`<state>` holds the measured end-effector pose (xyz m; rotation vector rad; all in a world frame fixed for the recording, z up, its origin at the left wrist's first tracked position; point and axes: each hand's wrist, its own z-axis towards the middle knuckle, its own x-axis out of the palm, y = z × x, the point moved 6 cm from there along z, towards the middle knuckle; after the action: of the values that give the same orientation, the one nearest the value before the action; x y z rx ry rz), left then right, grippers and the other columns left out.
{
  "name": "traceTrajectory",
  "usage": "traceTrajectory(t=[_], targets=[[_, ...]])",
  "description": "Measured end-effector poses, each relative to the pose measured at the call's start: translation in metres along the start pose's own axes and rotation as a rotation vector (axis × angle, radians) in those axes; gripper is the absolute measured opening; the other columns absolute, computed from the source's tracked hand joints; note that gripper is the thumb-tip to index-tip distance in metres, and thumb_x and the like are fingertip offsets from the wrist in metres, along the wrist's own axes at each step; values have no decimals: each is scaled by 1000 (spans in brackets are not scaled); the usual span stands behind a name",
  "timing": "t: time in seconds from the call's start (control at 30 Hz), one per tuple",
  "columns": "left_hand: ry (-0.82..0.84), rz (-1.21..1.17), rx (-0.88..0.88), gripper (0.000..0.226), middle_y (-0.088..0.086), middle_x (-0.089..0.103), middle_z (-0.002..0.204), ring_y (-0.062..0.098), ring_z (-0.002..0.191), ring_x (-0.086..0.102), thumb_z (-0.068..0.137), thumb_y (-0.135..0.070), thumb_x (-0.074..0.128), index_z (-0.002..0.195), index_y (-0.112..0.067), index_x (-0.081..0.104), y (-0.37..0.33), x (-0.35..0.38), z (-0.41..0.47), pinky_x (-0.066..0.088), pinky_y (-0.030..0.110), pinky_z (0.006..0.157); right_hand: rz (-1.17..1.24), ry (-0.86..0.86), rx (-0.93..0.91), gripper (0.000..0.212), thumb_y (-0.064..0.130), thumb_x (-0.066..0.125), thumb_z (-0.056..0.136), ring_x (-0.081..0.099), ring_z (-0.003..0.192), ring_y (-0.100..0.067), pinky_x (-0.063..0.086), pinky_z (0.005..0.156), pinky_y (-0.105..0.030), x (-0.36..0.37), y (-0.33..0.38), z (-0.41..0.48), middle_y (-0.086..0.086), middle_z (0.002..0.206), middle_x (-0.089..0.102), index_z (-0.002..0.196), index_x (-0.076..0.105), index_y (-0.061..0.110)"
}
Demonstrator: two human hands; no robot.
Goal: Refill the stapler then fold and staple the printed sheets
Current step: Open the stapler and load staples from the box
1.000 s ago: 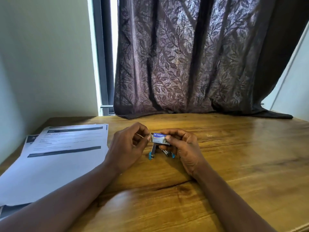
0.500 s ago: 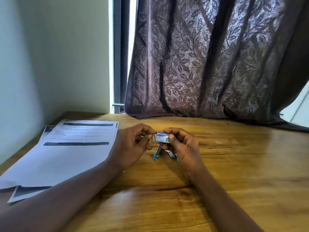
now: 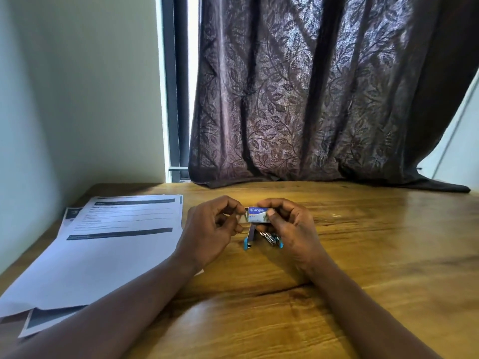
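Left hand [image 3: 210,229] and right hand [image 3: 290,229] pinch the staple box [image 3: 258,215] above the open stapler [image 3: 269,238].

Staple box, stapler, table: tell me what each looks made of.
The staple box looks like thin printed card: blue-and-white print, brand name. The stapler shows shiny, glinting metal inside; its blue ends look plastic. The table is wood, glossy-varnished: grain lines, window glare.

Hands: 2, left hand [image 3: 210,230] and right hand [image 3: 291,229], both bare.
Forearms: left forearm [image 3: 124,301] and right forearm [image 3: 363,314], bare to the frame edge.
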<state>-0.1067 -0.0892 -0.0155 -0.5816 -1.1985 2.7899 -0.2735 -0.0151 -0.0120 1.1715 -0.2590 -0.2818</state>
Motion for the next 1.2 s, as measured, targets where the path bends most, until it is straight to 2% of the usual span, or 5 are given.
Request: traceTrajectory(t=[0.27, 0.47, 0.73, 1.03, 1.2], targets=[[-1, 143, 94, 24, -14, 77, 92, -3, 76, 74, 91, -19, 77, 111, -30, 72, -12, 1, -5, 63, 24, 65, 43, 0, 61, 21, -3, 53, 100, 74, 81, -23, 62, 74, -29, -4, -6, 1, -13, 98, 77, 104, 73, 5], [-45, 132, 77, 24, -16, 74, 88, -3, 81, 72, 86, -14, 80, 106, -25, 72, -11, -1, -4, 54, 9, 64, -15, 45, 39, 20, -3, 55, 99, 72, 76, -14, 59, 68, -22, -2, 1, -2, -15, 98, 77, 106, 72, 2], [-41, 191, 144, 19, -15, 73, 85, 1, 83, 71, 90, -9, 75, 97, -26, 70, -17, -3, -5, 57, 14, 66, -51, 60, 51, 21, -5, 53, 99, 69, 79, -20, 60, 69, -27, -3, 3, -4, -19, 103, 75, 105, 72, 2], [-28, 245, 181, 25, -12, 77, 104, -6, 86, 69, 89, -13, 74, 113, -21, 79, -18, 2, -5, 52, 5, 67, 60, 28, 69, 20, -4, 55, 99, 72, 74, -13, 59, 66, -21, -9, -5, 1, -11, 94, 77, 107, 72, 1], [19, 154, 137, 21, -26, 70, 91, -5, 80, 72, 89, -17, 78, 109, -24, 77, -17, 4, -3, 56, 11, 62, 78, 23, 50, 20, -5, 54, 98, 74, 79, -16, 59, 67, -22, -11, -4, 4, -16, 98, 76, 104, 72, 1]])
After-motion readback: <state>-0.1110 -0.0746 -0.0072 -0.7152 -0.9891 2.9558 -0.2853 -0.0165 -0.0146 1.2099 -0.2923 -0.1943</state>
